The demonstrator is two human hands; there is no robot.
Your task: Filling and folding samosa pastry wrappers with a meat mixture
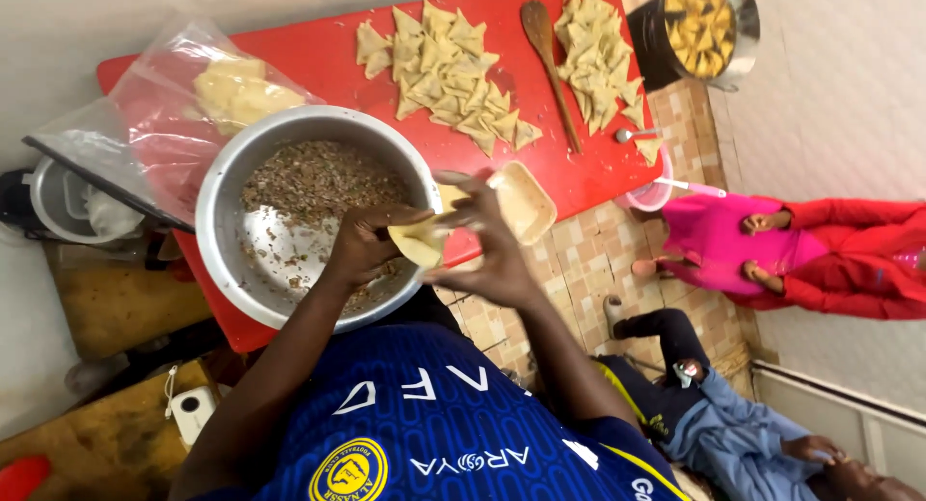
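Observation:
Both my hands hold one pale folded dough pocket (pixel 422 241) over the near rim of a large metal bowl (pixel 224 188) of brown minced filling. My left hand (pixel 367 241) grips its left side with fingers curled. Over its right side my right hand (pixel 490 243) pinches the upper edge, fingers spread. A small cream tub (pixel 523 202) of paste sits just right of my right hand on the red table (pixel 318 53).
Two heaps of folded triangular pastries (pixel 449 72), (pixel 598 53) and a wooden spoon (pixel 548 62) lie on the table. A clear bag of dough sheets (pixel 207 91) sits left. A pot of fried pieces (pixel 704 24), a pink bowl (pixel 658 192), and two people on the tiled floor are at right.

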